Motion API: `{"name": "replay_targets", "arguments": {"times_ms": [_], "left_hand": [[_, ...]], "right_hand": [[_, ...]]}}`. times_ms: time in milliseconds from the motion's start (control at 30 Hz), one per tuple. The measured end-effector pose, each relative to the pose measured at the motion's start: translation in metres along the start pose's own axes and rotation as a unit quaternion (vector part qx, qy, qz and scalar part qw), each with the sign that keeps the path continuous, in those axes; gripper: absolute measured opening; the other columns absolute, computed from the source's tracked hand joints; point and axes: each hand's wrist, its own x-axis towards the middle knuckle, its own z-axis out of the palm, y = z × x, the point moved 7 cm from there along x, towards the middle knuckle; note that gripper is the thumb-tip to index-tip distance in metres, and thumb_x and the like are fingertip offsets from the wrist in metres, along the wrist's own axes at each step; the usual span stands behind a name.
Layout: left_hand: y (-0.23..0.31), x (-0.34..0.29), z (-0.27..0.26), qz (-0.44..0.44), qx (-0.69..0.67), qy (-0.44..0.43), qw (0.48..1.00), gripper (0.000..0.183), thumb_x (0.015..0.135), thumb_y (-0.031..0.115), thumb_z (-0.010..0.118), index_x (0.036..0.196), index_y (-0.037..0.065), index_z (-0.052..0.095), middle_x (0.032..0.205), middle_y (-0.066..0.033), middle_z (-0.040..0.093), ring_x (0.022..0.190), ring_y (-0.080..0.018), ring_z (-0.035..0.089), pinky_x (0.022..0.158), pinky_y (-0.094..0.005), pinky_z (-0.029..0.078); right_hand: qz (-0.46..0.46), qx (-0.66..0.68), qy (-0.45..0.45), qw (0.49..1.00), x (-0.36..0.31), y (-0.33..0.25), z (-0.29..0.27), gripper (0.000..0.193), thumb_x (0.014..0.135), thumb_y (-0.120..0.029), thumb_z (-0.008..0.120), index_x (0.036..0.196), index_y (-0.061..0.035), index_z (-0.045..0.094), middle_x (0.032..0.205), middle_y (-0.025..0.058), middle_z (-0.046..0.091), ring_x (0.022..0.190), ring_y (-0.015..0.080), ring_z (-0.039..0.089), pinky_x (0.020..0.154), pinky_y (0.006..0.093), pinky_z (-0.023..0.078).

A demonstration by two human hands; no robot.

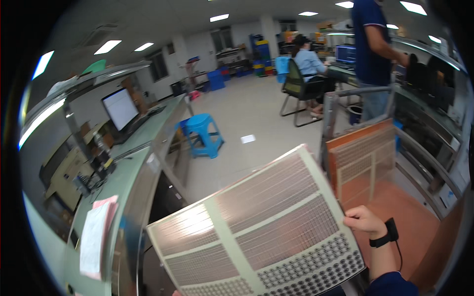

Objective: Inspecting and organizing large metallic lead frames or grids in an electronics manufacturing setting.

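Observation:
A large flat circuit board panel [276,217] is held up tilted in front of me. It is coppery with pale green borders, fine parallel lines and rows of dark round marks along its near side. My right hand [365,220] grips its right edge, thumb on the face and the other fingers closed behind. At its lower left edge, a small bit of my left hand [176,293] shows against the panel; the rest is cut off by the picture's lower rim. On the right, similar panels [363,163] stand in a metal-framed rack [358,92].
A green-topped bench [133,163] with a monitor [120,109] and papers [95,241] runs along the left. A blue stool [203,133] stands beside it. One person [373,54] stands beyond the rack; another [308,66] sits farther back. A white sheet [248,139] lies on the floor.

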Motion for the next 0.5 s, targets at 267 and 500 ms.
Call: {"name": "replay_targets", "arguments": {"times_ms": [267,500], "left_hand": [[-0.056,0.028,0.018,-0.046,0.032,-0.081,0.995,0.024,0.092,0.027,0.055,0.101,0.006,0.060,0.077,0.0012,0.057,0.065,-0.0067,0.049,0.055,-0.0222,0.041],[-0.117,0.056,-0.001,-0.072,0.136,-0.155,0.976,0.039,0.091,0.027,0.056,0.116,-0.003,0.055,0.102,-0.0092,0.062,0.093,-0.0148,0.057,0.080,-0.0262,0.045]], "right_hand": [[-0.040,0.139,0.153,0.978,0.037,0.094,0.002,0.028,0.097,-0.014,0.040,0.106,0.0058,0.057,0.097,0.0041,0.061,0.085,0.0108,0.055,0.078,0.0250,0.044],[-0.052,0.127,0.056,0.989,0.092,0.215,0.018,0.030,0.097,-0.018,0.041,0.103,0.0058,0.058,0.093,0.0028,0.061,0.084,0.0106,0.055,0.077,0.0259,0.044]]}}
